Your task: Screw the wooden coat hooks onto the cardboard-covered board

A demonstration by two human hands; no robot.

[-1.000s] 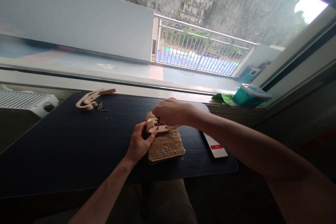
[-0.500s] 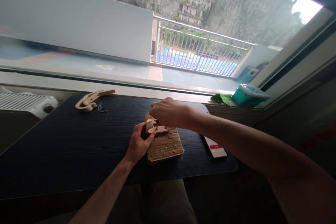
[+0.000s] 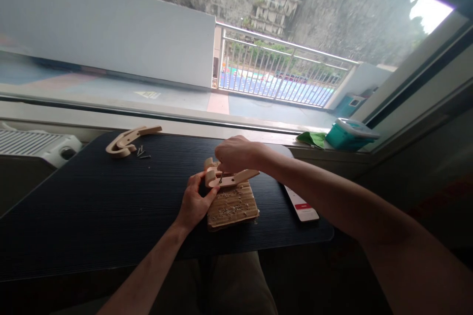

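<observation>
A pale wooden hook piece (image 3: 226,181) with curled ends and dark holes lies on a pad of corrugated cardboard (image 3: 232,205) dotted with small crumbs. My left hand (image 3: 195,199) grips its curled left end, thumb at the near edge. Above it, my right hand (image 3: 236,154) is closed around a screwdriver (image 3: 221,176); the handle is hidden in the fist. Its thin shaft points down at the hole near the curled end. Whether a screw sits under the tip is too small to tell.
On the dark table (image 3: 92,206), more curved wooden pieces (image 3: 121,145) lie at the back left beside several loose screws (image 3: 141,152). A phone (image 3: 305,209) lies to the right, partly under my forearm. A teal box (image 3: 349,135) and green cloth (image 3: 311,139) sit on the windowsill.
My right hand has turned and shifted slightly right, uncovering more of the hook piece's right arm and far curl. My left hand keeps its place.
</observation>
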